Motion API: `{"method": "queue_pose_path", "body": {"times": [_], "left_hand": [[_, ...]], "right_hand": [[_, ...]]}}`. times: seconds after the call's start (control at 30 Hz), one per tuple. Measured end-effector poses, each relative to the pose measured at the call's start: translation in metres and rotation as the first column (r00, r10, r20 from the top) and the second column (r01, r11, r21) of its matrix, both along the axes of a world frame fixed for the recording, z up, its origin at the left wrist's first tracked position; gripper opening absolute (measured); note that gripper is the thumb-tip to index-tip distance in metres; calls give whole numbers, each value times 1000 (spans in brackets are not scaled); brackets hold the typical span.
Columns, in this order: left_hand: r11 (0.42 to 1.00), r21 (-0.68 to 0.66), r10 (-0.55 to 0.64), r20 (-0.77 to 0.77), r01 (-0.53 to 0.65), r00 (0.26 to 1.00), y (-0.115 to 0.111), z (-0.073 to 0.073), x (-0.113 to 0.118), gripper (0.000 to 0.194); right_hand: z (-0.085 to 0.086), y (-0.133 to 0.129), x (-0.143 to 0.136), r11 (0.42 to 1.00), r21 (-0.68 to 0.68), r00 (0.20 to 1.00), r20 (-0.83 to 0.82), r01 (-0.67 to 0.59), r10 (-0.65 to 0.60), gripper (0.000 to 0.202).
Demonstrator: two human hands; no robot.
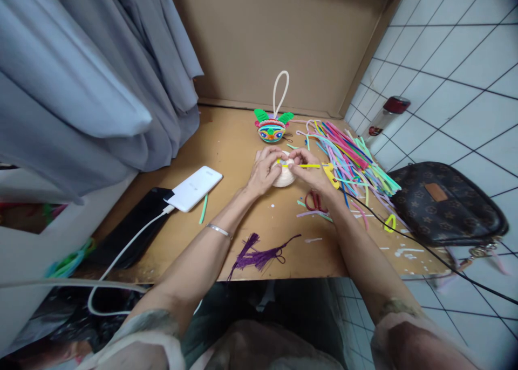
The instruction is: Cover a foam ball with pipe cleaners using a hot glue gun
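Observation:
A white, round, coiled-looking piece (284,179) is between my hands, above the middle of the table. My left hand (265,171) is closed on its left side, thumb and fingers bent over its top. A thin yellow pipe cleaner (309,166) lies across the top of the piece and sticks out to the right. My right hand (311,162) pinches this pipe cleaner against the piece; its fingertips are partly hidden. Just behind the hands stands a colourful animal-head ornament (272,132) with green ears and a white loop (280,89).
Loose pipe cleaners (348,149) are heaped at the right, near a yellow tool (331,176) with a black cord. Red-handled scissors (312,201) lie by my right wrist. Purple tassels (254,258) are in front. A white power bank (195,188) is left, a brown bag (447,203) right.

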State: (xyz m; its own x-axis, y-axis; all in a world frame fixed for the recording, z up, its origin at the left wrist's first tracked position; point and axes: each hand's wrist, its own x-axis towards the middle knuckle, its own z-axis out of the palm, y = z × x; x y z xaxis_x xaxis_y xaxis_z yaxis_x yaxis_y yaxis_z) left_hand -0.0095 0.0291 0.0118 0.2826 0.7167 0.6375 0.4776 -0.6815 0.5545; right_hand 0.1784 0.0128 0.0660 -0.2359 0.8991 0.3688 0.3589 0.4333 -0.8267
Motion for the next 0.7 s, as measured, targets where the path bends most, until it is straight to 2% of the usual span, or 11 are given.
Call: {"method": "queue_pose_path", "body": {"times": [0.17,0.4,0.53,0.7], "left_hand": [[999,-36,-23,50,25,998,2,-1,-2,33],[996,-71,-45,87,51,995,3,-1,-2,32],[993,-93,-63,122,75,991,3,-1,-1,32],[992,-94,-77,125,89,989,3,-1,0,31]], "right_hand": [[-1,1,10,993,-89,993,-92,-77,69,31],[-9,5,11,985,-154,971,-235,-77,39,50],[-14,7,4,990,-134,969,-247,-46,12,50],[-20,7,-3,994,-53,985,-140,94,-101,42]]}}
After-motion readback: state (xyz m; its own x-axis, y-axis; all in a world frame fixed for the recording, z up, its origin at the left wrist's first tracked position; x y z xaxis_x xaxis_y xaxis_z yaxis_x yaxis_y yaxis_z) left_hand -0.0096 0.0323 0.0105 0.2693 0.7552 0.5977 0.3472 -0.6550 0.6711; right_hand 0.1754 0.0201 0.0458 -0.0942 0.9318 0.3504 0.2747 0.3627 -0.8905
